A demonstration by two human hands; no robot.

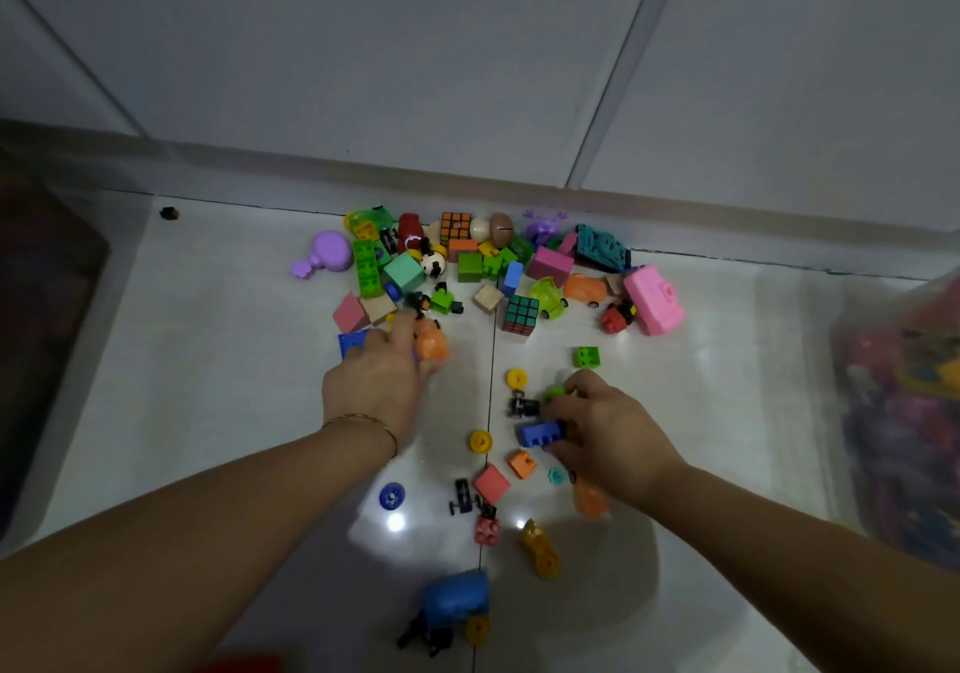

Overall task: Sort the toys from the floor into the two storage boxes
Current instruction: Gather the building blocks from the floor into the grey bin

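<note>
Left hand (375, 384) grasping a translucent orange plastic toy (432, 344); right hand (610, 430) grasping a blue studded plastic brick (539, 434), both low over the glossy white tiled floor (208, 360)

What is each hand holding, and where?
Left hand grips the orange toy by its near side; right hand holds the blue brick by its right end.

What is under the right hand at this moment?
The right hand grips a blue studded brick; a green piece pokes out at its far edge, and an orange translucent toy shows below the wrist. The palm hides anything else beneath.
</note>
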